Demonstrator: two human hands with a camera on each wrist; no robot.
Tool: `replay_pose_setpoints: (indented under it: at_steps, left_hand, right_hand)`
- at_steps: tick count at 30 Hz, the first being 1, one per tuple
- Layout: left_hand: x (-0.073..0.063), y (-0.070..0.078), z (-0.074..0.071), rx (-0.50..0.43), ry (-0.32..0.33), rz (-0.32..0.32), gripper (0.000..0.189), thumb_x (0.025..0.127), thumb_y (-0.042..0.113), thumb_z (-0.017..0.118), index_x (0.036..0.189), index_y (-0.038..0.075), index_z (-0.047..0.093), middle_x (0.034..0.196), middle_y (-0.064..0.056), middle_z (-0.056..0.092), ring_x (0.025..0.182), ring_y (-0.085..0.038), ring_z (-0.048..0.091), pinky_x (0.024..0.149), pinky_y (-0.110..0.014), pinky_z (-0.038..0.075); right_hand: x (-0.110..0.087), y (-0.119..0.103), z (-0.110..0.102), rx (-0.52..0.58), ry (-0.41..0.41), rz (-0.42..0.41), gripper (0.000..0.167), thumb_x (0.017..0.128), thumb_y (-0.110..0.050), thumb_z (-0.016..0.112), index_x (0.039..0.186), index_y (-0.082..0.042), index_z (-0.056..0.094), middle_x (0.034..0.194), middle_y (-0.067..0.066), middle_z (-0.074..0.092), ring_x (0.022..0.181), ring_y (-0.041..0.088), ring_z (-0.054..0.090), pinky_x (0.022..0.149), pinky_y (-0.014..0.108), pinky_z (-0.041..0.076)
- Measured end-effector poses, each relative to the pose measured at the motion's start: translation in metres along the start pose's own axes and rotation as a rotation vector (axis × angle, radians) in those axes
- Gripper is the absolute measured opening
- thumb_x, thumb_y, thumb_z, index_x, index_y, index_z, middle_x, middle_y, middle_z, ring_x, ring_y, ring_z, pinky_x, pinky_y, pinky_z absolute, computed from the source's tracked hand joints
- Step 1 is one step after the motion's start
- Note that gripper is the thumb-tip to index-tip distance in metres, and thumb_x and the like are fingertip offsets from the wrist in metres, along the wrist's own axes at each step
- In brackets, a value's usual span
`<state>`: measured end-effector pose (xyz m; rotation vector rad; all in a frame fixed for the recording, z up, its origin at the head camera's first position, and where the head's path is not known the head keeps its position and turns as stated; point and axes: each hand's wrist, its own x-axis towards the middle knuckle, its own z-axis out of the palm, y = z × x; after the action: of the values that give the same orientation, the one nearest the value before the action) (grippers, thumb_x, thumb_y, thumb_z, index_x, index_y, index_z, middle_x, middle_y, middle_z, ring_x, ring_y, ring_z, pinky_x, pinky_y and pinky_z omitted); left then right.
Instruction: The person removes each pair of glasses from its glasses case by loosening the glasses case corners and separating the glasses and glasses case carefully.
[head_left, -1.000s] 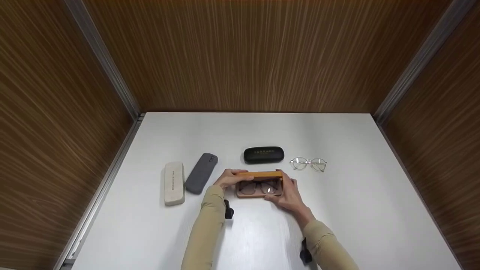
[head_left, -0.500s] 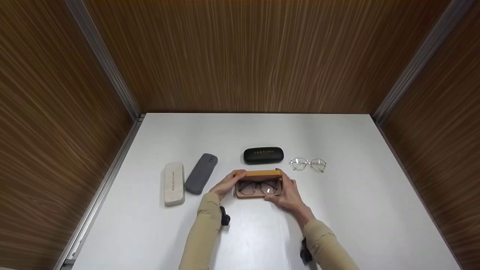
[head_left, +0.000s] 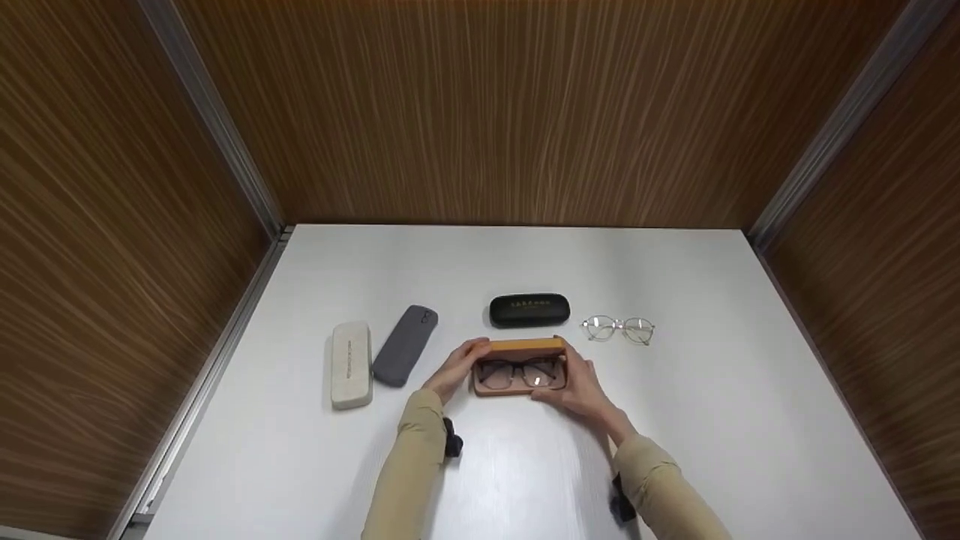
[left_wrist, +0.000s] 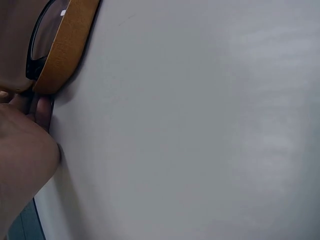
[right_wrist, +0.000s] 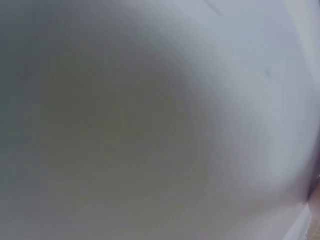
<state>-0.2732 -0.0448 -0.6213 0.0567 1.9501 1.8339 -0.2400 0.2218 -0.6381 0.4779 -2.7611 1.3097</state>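
An orange-brown glasses case (head_left: 526, 346) stands part-way open on the white table, its lid tilted up at the back. Inside its pinkish lining lies a pair of dark-framed glasses (head_left: 516, 363). My left hand (head_left: 454, 369) grips the left end of the case at the lid, its other fingers partly hidden behind. At the right end, my right hand (head_left: 580, 386) holds the case, thumb at the front edge and fingers reaching up beside the lid. The left wrist view shows the case (left_wrist: 67, 47) and my left hand (left_wrist: 22, 155) at its end; the right wrist view is mostly blurred.
Behind the open case lies a black glasses case (head_left: 529, 310), with thin-framed clear glasses (head_left: 618, 328) to its right. A grey case (head_left: 405, 346) and a cream case (head_left: 350, 365) lie at the left. Wood-grain panels (head_left: 510, 112) enclose the table (head_left: 517, 259).
My left hand has drawn back leftward from across the lid to its left corner. The lid stands slightly higher, uncovering more of the dark glasses. The right hand keeps its hold.
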Motion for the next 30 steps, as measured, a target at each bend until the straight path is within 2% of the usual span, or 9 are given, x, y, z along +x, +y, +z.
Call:
replay_pose_setpoints:
  at_steps: [5, 7, 10, 15, 18, 21, 23, 27, 30]
  left_hand:
    - [0.000, -0.002, 0.000, -0.008, -0.002, 0.005, 0.065, 0.102, 0.042, 0.055, 0.153, 0.005, 0.039, 0.162, -0.017, 0.035, 0.155, -0.034, 0.023, 0.130, -0.048, 0.014]
    - [0.001, -0.003, 0.000, -0.005, -0.007, 0.006, 0.066, 0.102, 0.043, 0.054, 0.153, 0.005, 0.038, 0.162, -0.017, 0.034, 0.155, -0.034, 0.023, 0.130, -0.048, 0.014]
    - [0.000, -0.004, 0.000, -0.002, -0.013, 0.011, 0.066, 0.102, 0.044, 0.054, 0.153, 0.005, 0.038, 0.162, -0.017, 0.034, 0.155, -0.035, 0.022, 0.130, -0.048, 0.014]
    - [0.000, -0.003, -0.001, -0.008, -0.011, 0.018, 0.065, 0.102, 0.043, 0.054, 0.153, 0.004, 0.039, 0.162, -0.017, 0.034, 0.155, -0.035, 0.022, 0.130, -0.047, 0.016]
    - [-0.001, -0.002, -0.001, -0.010, -0.012, 0.022, 0.064, 0.102, 0.042, 0.054, 0.152, 0.004, 0.040, 0.162, -0.017, 0.034, 0.155, -0.035, 0.022, 0.130, -0.047, 0.016]
    - [-0.001, -0.002, -0.001, 0.001, -0.017, 0.026, 0.064, 0.103, 0.043, 0.053, 0.153, 0.004, 0.039, 0.162, -0.017, 0.034, 0.155, -0.036, 0.022, 0.130, -0.048, 0.016]
    - [-0.001, -0.002, -0.001, 0.006, -0.020, 0.023, 0.064, 0.103, 0.044, 0.052, 0.153, 0.005, 0.039, 0.162, -0.017, 0.034, 0.155, -0.036, 0.022, 0.130, -0.048, 0.016]
    - [-0.001, -0.001, -0.001, 0.010, -0.017, 0.015, 0.066, 0.103, 0.046, 0.052, 0.153, 0.006, 0.038, 0.163, -0.016, 0.034, 0.156, -0.034, 0.021, 0.130, -0.047, 0.015]
    - [-0.001, -0.001, -0.001, 0.007, -0.009, 0.012, 0.067, 0.102, 0.046, 0.053, 0.153, 0.005, 0.038, 0.162, -0.016, 0.035, 0.156, -0.034, 0.022, 0.130, -0.047, 0.015]
  right_hand:
    - [0.000, -0.001, -0.008, 0.005, -0.060, 0.017, 0.108, 0.072, -0.033, 0.092, 0.156, -0.003, 0.031, 0.146, 0.016, 0.054, 0.136, 0.036, 0.049, 0.119, 0.056, 0.028]
    - [0.001, -0.004, -0.012, -0.060, -0.071, 0.015, 0.104, 0.075, -0.036, 0.090, 0.155, -0.003, 0.034, 0.142, 0.017, 0.056, 0.132, 0.036, 0.052, 0.118, 0.057, 0.034]
    - [0.003, -0.011, -0.021, -0.212, -0.085, 0.035, 0.092, 0.078, -0.044, 0.086, 0.148, 0.000, 0.044, 0.130, 0.020, 0.062, 0.118, 0.036, 0.061, 0.106, 0.055, 0.048]
    - [0.006, -0.029, -0.038, -0.423, -0.134, 0.129, 0.072, 0.083, -0.050, 0.079, 0.124, 0.007, 0.063, 0.105, 0.021, 0.068, 0.095, 0.036, 0.065, 0.086, 0.052, 0.055]
    - [0.007, -0.039, -0.044, -0.458, -0.157, 0.174, 0.052, 0.084, -0.046, 0.078, 0.096, 0.005, 0.071, 0.080, 0.013, 0.064, 0.073, 0.028, 0.060, 0.064, 0.044, 0.050]
    - [0.008, -0.049, -0.046, -0.490, -0.132, 0.178, 0.040, 0.086, -0.038, 0.079, 0.077, -0.001, 0.071, 0.067, 0.008, 0.061, 0.060, 0.021, 0.050, 0.053, 0.037, 0.039]
    - [0.008, -0.054, -0.045, -0.522, -0.109, 0.153, 0.034, 0.087, -0.031, 0.078, 0.072, -0.001, 0.071, 0.065, 0.009, 0.064, 0.058, 0.019, 0.047, 0.050, 0.036, 0.038]
    - [0.008, -0.066, -0.040, -0.574, -0.094, 0.067, 0.019, 0.089, -0.016, 0.074, 0.077, -0.002, 0.073, 0.063, 0.010, 0.065, 0.056, 0.018, 0.044, 0.048, 0.037, 0.041]
    - [0.008, -0.072, -0.034, -0.580, -0.082, -0.031, 0.007, 0.089, -0.007, 0.071, 0.084, -0.003, 0.073, 0.066, 0.009, 0.068, 0.055, 0.019, 0.052, 0.049, 0.041, 0.048]
